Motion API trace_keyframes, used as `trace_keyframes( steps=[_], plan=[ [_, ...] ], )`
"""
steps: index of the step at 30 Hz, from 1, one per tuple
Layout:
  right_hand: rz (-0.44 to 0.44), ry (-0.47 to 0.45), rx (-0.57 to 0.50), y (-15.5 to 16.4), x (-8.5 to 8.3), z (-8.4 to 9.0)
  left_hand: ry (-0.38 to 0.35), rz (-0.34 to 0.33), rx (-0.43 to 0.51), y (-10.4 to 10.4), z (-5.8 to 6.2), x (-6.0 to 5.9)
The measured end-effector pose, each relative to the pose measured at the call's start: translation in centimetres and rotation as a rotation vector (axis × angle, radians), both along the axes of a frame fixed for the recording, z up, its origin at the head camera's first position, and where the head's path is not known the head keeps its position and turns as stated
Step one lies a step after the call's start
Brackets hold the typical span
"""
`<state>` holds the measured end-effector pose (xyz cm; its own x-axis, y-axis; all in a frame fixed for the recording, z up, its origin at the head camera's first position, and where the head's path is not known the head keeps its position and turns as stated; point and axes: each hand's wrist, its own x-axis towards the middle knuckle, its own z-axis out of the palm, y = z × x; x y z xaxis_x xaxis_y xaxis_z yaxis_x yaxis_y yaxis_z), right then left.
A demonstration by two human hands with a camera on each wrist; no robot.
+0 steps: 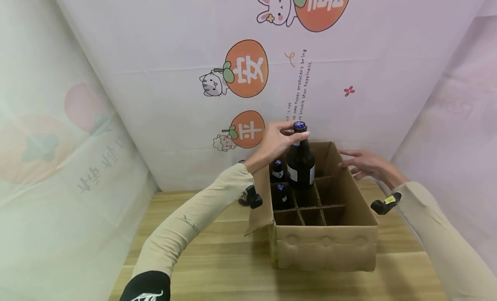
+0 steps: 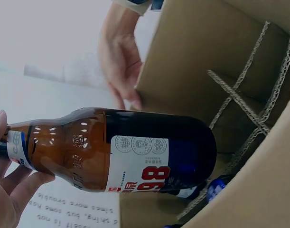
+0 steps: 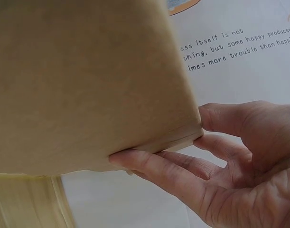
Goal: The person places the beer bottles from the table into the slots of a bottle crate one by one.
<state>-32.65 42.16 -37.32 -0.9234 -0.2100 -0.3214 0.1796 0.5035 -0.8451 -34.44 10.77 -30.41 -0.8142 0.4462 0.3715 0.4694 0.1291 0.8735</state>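
Note:
My left hand (image 1: 276, 142) grips a brown glass beer bottle (image 1: 300, 166) by its neck, just below the blue cap. The bottle is upright over the divided cardboard box (image 1: 326, 240), its base down near the dividers. In the left wrist view, the beer bottle (image 2: 140, 151) shows a white label with red figures. My right hand (image 1: 366, 165) is at the far right corner of the box. Seen from the right wrist, thumb and fingers (image 3: 168, 176) hold that cardboard corner from both sides. Two blue-capped bottles (image 1: 281, 197) stand in the left compartments.
Another bottle (image 1: 243, 198) stands left of the box, mostly hidden behind my left sleeve. A box flap (image 1: 259, 201) hangs outward on the left side. The wooden table (image 1: 202, 249) is enclosed by printed white cloth walls (image 1: 171, 119) behind and at both sides.

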Motion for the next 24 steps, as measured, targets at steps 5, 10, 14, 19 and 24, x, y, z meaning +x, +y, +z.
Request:
trace_keyframes(
  steps=[5, 10, 14, 19, 24],
  plan=[
    [0.002, -0.008, 0.011, 0.1, 0.0, 0.1, -0.02, -0.034, -0.008, 0.9, -1.0, 0.3],
    [-0.004, -0.016, 0.006, 0.1, -0.1, -0.1, -0.032, -0.04, -0.022, 1.6, -2.0, 0.6],
    [-0.008, -0.007, 0.011, 0.1, -0.1, -0.1, -0.011, -0.029, -0.032, 2.0, -3.0, 1.0],
    [-0.003, -0.008, 0.015, 0.0, 0.0, -0.1, -0.005, -0.024, -0.064, 2.3, -3.9, 1.4],
    [0.001, -0.01, 0.014, 0.0, 0.0, 0.0, 0.054, -0.021, -0.128, 2.8, -4.4, 1.5]
  ],
)
